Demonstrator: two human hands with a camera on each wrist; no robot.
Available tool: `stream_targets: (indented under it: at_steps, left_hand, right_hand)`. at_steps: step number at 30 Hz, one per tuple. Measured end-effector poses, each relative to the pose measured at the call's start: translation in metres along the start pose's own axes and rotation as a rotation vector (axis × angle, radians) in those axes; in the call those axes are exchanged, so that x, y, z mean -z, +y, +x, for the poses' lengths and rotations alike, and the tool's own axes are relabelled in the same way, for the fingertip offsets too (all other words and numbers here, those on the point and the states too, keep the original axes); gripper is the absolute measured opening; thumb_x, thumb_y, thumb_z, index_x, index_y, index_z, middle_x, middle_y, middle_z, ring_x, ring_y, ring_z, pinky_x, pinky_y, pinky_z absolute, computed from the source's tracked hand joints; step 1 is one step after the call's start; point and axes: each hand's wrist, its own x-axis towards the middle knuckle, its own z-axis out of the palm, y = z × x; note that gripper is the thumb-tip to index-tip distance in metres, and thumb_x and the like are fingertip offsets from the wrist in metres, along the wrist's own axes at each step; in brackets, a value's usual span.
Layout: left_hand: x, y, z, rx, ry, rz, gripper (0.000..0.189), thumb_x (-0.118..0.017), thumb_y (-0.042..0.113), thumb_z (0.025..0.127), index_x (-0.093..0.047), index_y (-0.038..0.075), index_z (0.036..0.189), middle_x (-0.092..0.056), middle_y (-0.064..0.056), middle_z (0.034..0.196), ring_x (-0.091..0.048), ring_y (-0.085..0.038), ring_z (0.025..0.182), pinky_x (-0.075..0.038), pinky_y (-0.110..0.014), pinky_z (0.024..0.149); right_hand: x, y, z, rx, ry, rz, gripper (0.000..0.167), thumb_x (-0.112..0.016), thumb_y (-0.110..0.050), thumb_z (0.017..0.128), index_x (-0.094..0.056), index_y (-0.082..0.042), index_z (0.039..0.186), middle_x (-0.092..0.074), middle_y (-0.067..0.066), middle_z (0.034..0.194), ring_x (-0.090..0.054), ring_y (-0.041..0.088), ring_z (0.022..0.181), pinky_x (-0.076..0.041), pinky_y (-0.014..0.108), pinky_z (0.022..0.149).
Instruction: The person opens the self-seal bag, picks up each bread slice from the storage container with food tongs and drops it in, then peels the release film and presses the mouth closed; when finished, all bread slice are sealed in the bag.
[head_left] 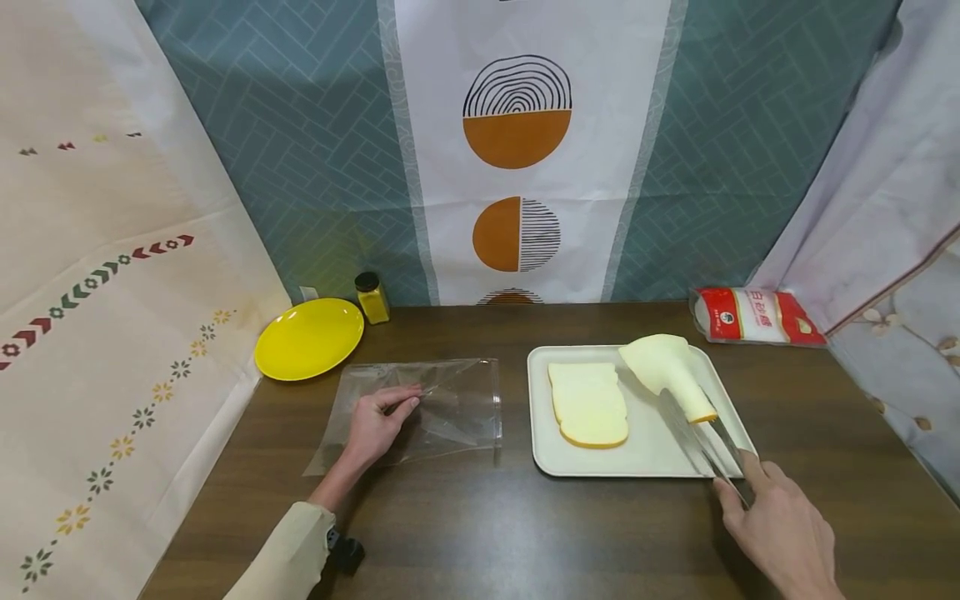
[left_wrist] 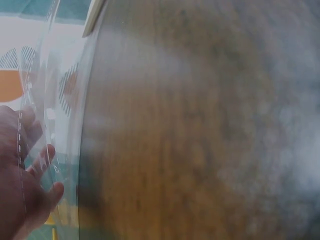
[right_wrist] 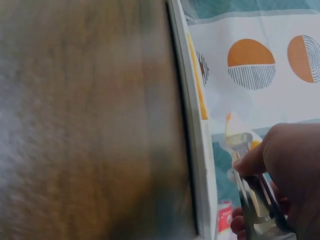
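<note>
In the head view my right hand [head_left: 783, 521] grips metal tongs [head_left: 723, 483]. The tongs pinch a bread slice [head_left: 663, 362] that bends and hangs over the right part of a white tray [head_left: 652, 462]. A second slice of bread [head_left: 588, 404] lies flat on the tray's left side. My left hand [head_left: 378, 425] pinches the upper layer of a clear plastic bag [head_left: 457, 408], and creases spread from the fingertips. In the left wrist view the bag's clear film [left_wrist: 65, 125] stands beside the fingers. The right wrist view shows the tongs [right_wrist: 252, 200] between thumb and fingers.
A yellow plate [head_left: 307, 337] and a small yellow jar [head_left: 372, 298] with a black lid stand at the back left. A red and white packet [head_left: 757, 317] lies at the back right. Patterned cloths [head_left: 517, 183] hang behind and beside the brown table [head_left: 510, 533].
</note>
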Motion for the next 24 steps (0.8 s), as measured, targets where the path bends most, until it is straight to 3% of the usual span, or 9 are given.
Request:
stream_targets:
  at_steps: [6, 11, 22, 24]
  left_hand:
    - [-0.001, -0.001, 0.0, -0.012, 0.003, -0.007, 0.014, -0.077, 0.002, 0.087, -0.08, 0.005, 0.101, -0.076, -0.002, 0.103, -0.071, -0.021, 0.1, -0.046, -0.012, 0.089]
    - [-0.001, -0.001, 0.0, -0.019, 0.013, -0.015, 0.014, -0.077, 0.001, 0.086, -0.08, 0.004, 0.1, -0.076, -0.003, 0.102, -0.071, -0.021, 0.1, -0.045, -0.011, 0.089]
    - [0.0, 0.0, -0.001, -0.015, 0.008, -0.011, 0.015, -0.077, 0.002, 0.087, -0.08, 0.006, 0.101, -0.076, -0.002, 0.102, -0.07, -0.021, 0.1, -0.046, -0.013, 0.089]
    - [0.001, -0.001, -0.001, -0.014, 0.005, -0.012, 0.015, -0.077, 0.002, 0.087, -0.08, 0.006, 0.102, -0.076, -0.002, 0.102, -0.07, -0.02, 0.101, -0.046, -0.013, 0.089]
  right_hand:
    - [0.001, -0.007, 0.004, 0.098, 0.038, 0.006, 0.046, -0.081, -0.019, 0.079, -0.063, -0.004, 0.119, -0.062, 0.011, 0.094, -0.053, 0.027, 0.065, -0.038, 0.048, 0.041]
    - [0.003, -0.013, 0.013, 0.185, 0.066, 0.003, 0.046, -0.082, -0.018, 0.076, -0.063, -0.007, 0.116, -0.053, 0.001, 0.08, -0.041, 0.017, 0.06, -0.029, 0.036, 0.039]
    - [0.004, -0.028, 0.03, 0.298, 0.035, -0.016, 0.053, -0.085, -0.021, 0.072, -0.067, -0.008, 0.12, -0.058, -0.001, 0.083, -0.041, 0.016, 0.062, -0.032, 0.034, 0.041]
    - [0.004, -0.031, 0.032, 0.322, 0.022, -0.02, 0.053, -0.086, -0.022, 0.072, -0.068, -0.007, 0.12, -0.062, 0.002, 0.087, -0.047, 0.018, 0.064, -0.036, 0.037, 0.041]
